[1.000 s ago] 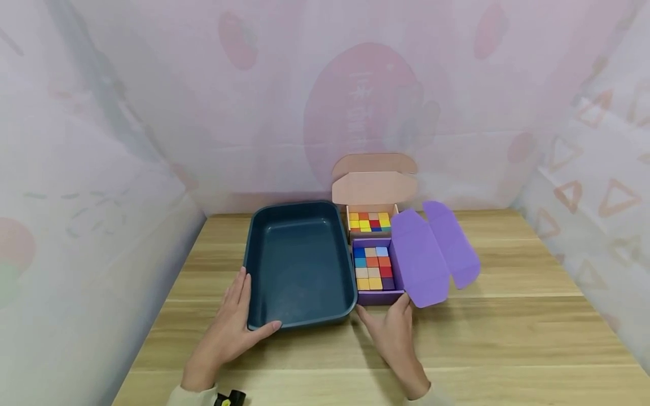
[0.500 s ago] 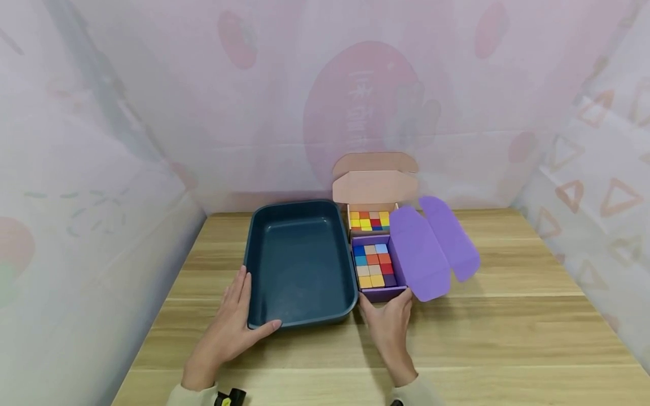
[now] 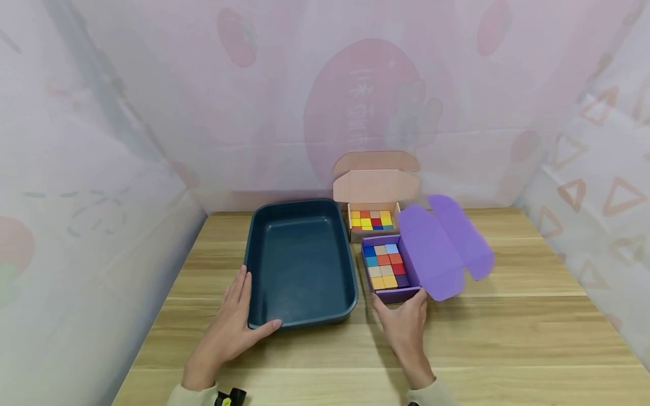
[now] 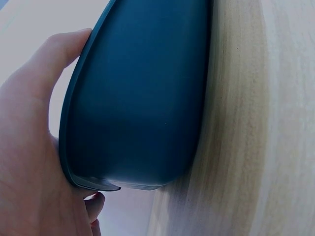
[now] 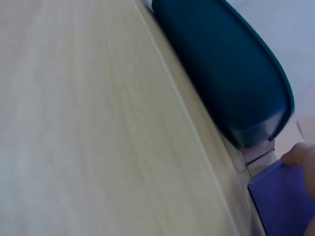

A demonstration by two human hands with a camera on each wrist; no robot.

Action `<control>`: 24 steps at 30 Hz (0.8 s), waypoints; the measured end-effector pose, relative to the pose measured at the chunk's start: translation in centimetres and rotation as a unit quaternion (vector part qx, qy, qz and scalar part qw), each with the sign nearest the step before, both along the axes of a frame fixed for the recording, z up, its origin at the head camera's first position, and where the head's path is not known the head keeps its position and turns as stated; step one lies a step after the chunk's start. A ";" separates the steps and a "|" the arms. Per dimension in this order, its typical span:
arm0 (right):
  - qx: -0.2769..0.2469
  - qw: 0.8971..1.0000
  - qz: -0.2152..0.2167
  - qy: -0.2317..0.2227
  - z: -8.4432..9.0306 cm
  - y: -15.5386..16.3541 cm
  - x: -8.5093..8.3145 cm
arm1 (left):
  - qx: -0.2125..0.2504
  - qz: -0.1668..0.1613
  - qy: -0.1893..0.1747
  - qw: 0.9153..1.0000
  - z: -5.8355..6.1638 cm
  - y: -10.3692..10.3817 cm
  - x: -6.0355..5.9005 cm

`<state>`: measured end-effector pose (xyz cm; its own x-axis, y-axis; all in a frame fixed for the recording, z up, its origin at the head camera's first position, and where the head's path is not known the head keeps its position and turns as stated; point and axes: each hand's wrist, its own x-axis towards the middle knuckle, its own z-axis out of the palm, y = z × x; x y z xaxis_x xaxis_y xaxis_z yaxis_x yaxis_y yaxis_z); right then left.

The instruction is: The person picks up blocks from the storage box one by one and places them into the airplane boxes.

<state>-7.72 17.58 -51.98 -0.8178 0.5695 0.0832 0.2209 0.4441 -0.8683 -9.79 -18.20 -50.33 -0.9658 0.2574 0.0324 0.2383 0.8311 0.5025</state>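
Note:
My left hand (image 3: 236, 318) lies flat against the near left corner of a dark teal tray (image 3: 304, 323), fingers along its left side and thumb along its front rim. The left wrist view shows that hand (image 4: 29, 147) against the tray's outer wall (image 4: 142, 98). My right hand (image 3: 402, 316) grips the near end of an open purple box (image 3: 393, 295) between thumb and fingers. Coloured cubes (image 3: 386, 266) fill the box, and its lid (image 3: 437, 254) hangs open to the right. In the right wrist view a fingertip (image 5: 300, 156) touches the purple box (image 5: 280, 201) beside the tray (image 5: 231, 73).
An open pink box (image 3: 374, 189) with coloured cubes (image 3: 370, 220) stands behind the purple one, by the back wall. Everything rests on a wooden table (image 3: 508, 327) enclosed by patterned fabric walls on three sides. A small gap separates tray and purple box.
My right hand has slid the purple box to the right, away from the tray, and turned it slightly. The left hand and the tray have stayed put.

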 end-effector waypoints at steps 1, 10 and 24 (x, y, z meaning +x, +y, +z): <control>0.001 1.000 0.000 0.000 0.1 0.3 0.1 | 0.000 -0.001 0.001 1.000 0.0 0.0 0.0; 0.013 1.000 -0.002 -0.019 0.4 4.1 0.7 | 0.002 -0.004 0.003 1.000 0.1 0.0 0.1; 0.040 0.998 -0.003 -0.047 1.2 9.9 1.3 | 0.008 -0.009 0.011 1.000 -0.1 0.0 0.1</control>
<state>-6.44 27.45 -50.76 -0.8213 0.5682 0.0514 0.3024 0.5099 -0.8053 -9.74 -18.23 -50.39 -0.9602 0.2735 0.0573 0.2636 0.8186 0.5103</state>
